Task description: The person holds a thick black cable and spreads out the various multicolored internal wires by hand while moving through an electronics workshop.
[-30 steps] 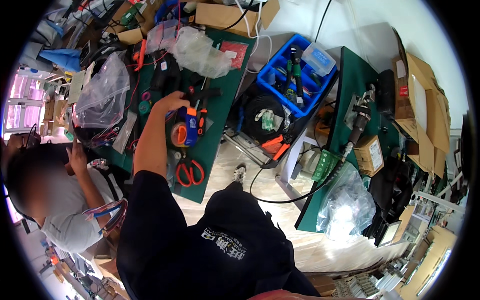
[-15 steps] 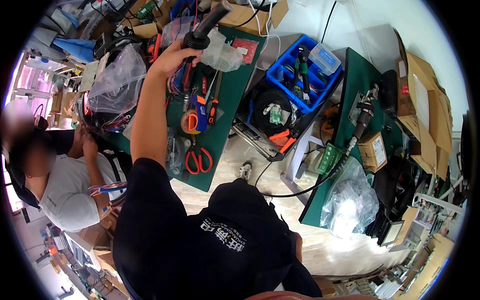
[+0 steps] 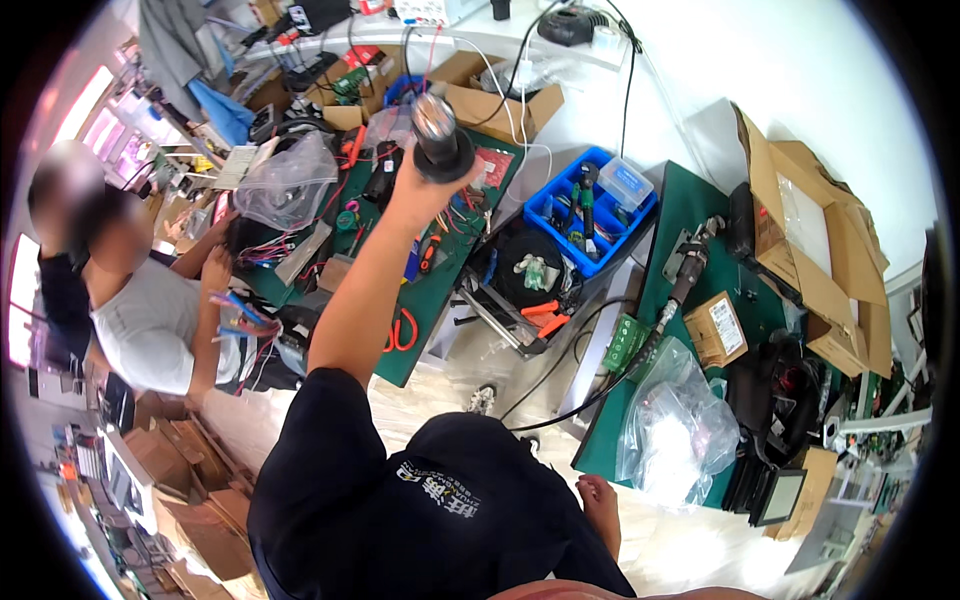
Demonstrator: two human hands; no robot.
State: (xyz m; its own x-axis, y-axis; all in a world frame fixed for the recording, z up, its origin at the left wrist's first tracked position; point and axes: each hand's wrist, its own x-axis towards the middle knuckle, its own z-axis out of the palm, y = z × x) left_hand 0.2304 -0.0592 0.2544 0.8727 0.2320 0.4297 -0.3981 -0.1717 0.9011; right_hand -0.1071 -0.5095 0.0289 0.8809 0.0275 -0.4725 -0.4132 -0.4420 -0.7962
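Observation:
My left hand (image 3: 425, 195) is raised over the green workbench (image 3: 395, 365) and closed round a black cylindrical tool (image 3: 443, 150). The tool has a wide round collar just above my grip and a shiny metallic end pointing up toward me. Low at my right side hangs my right hand (image 3: 598, 498), fingers curled together, with nothing visible in it. On the bench under my left forearm lie scissors with red handles (image 3: 404, 330), partly covered by the arm, and an orange-and-black hand tool (image 3: 430, 253).
A blue divided bin (image 3: 566, 238) with tools stands on a cart ahead. To the right, a second green table (image 3: 640, 400) bears a clear plastic bag (image 3: 678, 430), a small carton (image 3: 716, 330) and a thick-cabled tool (image 3: 690, 268). At left sits a co-worker (image 3: 150, 325) holding wires.
My left hand has moved right and nearer with the black tool, whose end now tips toward me. My right hand has come into clearer sight. The whole view has shifted.

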